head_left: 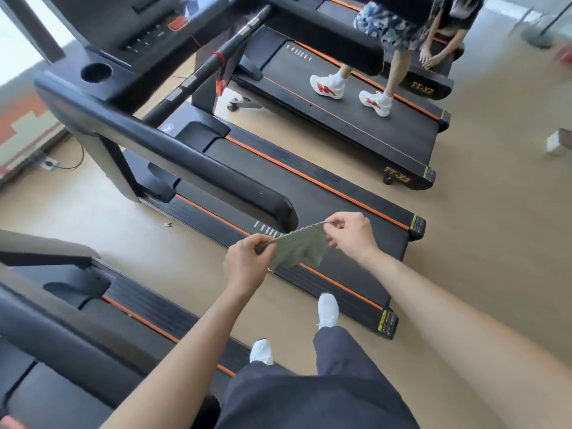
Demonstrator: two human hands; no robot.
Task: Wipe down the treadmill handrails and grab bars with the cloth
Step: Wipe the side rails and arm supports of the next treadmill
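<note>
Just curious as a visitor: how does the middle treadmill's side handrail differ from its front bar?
The handrail is thick and plain, running alongside the belt; the bar is thin and round, with silver plates and a red cord. Both are black.

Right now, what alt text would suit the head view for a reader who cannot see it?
Both hands hold a grey-green cloth stretched between them, the left hand and right hand each pinching an end, near the tip of a black treadmill handrail. Another person in white-and-red shoes stands on the next treadmill.
</note>
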